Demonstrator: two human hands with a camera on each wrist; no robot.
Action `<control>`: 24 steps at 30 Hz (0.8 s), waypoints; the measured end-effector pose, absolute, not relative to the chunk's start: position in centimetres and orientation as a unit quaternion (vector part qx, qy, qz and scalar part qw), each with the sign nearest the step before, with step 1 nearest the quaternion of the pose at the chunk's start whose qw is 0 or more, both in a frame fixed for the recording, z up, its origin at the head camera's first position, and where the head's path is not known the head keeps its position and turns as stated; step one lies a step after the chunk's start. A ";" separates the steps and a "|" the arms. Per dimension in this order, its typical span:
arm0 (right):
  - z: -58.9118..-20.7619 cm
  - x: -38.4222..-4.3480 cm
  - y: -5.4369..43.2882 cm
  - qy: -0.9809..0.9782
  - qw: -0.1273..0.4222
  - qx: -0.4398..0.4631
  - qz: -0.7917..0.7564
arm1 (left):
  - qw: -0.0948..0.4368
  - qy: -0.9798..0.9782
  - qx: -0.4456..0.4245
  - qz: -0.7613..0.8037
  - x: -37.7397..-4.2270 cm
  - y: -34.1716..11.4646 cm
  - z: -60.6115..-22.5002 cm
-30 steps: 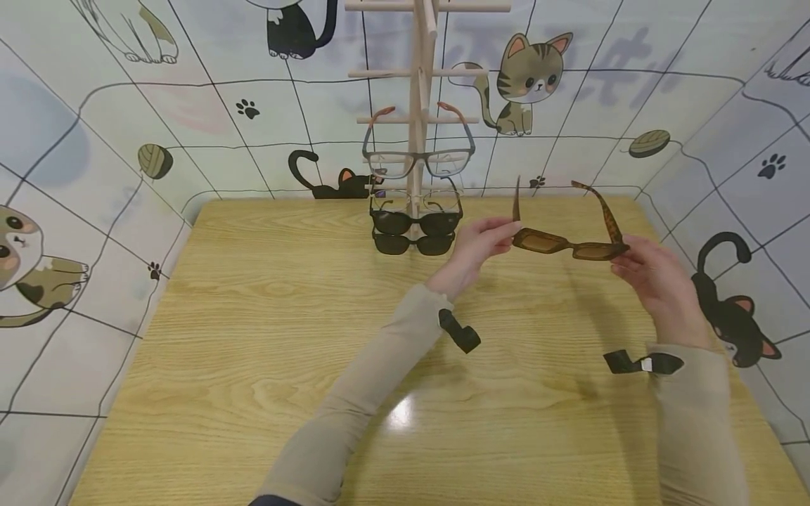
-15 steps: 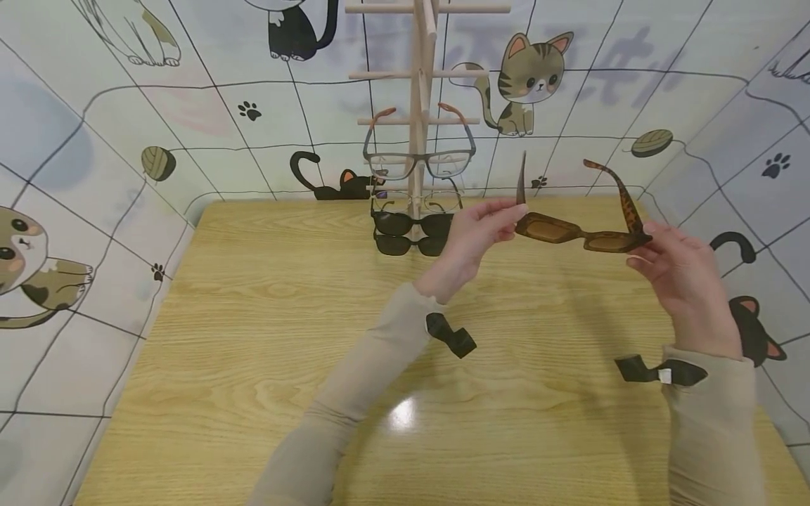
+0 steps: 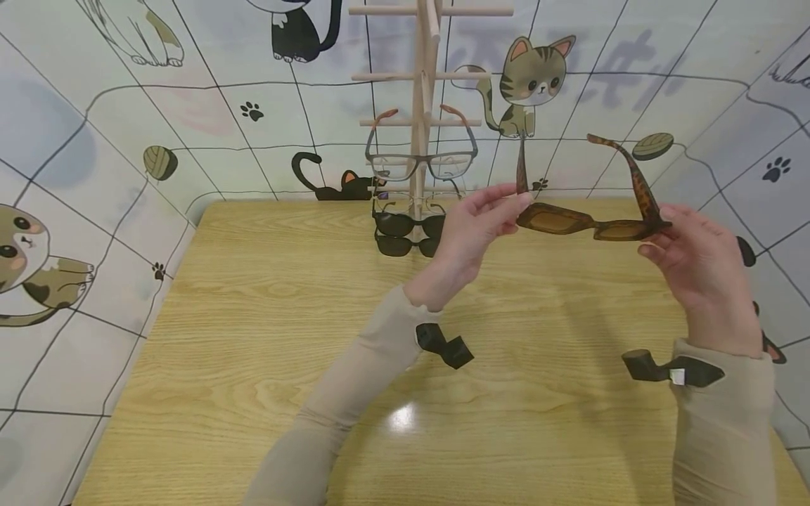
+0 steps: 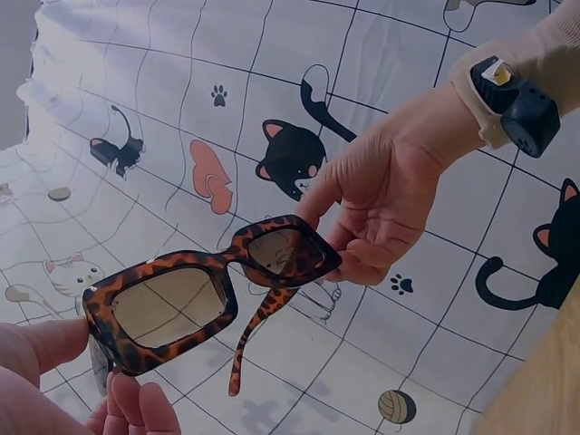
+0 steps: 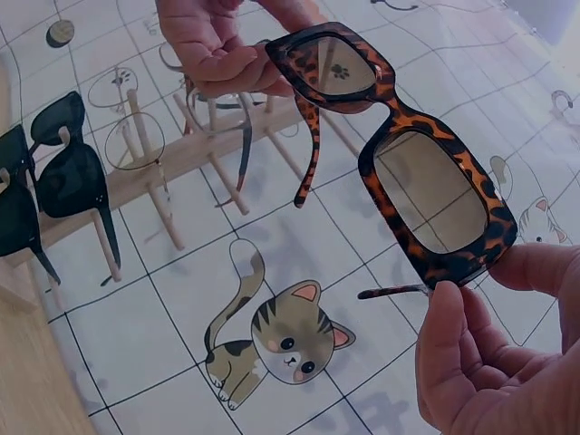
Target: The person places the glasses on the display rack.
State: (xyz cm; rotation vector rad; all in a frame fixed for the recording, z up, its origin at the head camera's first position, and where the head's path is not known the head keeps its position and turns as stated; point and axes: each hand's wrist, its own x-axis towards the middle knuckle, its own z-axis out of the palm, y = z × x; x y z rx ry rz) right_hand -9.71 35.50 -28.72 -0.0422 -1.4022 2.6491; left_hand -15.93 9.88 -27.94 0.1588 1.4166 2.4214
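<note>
Between both hands, a pair of tortoiseshell sunglasses (image 3: 557, 219) with brown lenses is held up above the table, temples unfolded and pointing away toward the wall. My left hand (image 3: 471, 228) pinches the left hinge corner of the frame between thumb and fingers. At the opposite corner, my right hand (image 3: 711, 263) pinches the frame near the other hinge. The left wrist view shows the front of the sunglasses (image 4: 172, 308) tilted, one temple hanging below. In the right wrist view the thumb and fingers (image 5: 444, 335) grip the lower corner of the frame.
A wooden display stand (image 3: 420, 91) with crossbars rises at the table's back, left of the held pair. It bears grey-and-orange eyeglasses (image 3: 418, 158), a thin-rimmed pair (image 5: 136, 140) and two black sunglasses (image 3: 395, 225). A cat-patterned cloth wall (image 3: 253, 169) surrounds the wooden table (image 3: 253, 316).
Both hands have raised the sunglasses, moving them up and to the right in the head view. The right hand has shifted farther right. Both grips stay on the frame corners.
</note>
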 end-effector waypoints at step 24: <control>-25.4 -11.7 31.8 -0.437 0.050 0.007 0.898 | 0.111 0.463 0.054 0.878 -15.3 6.1 -24.4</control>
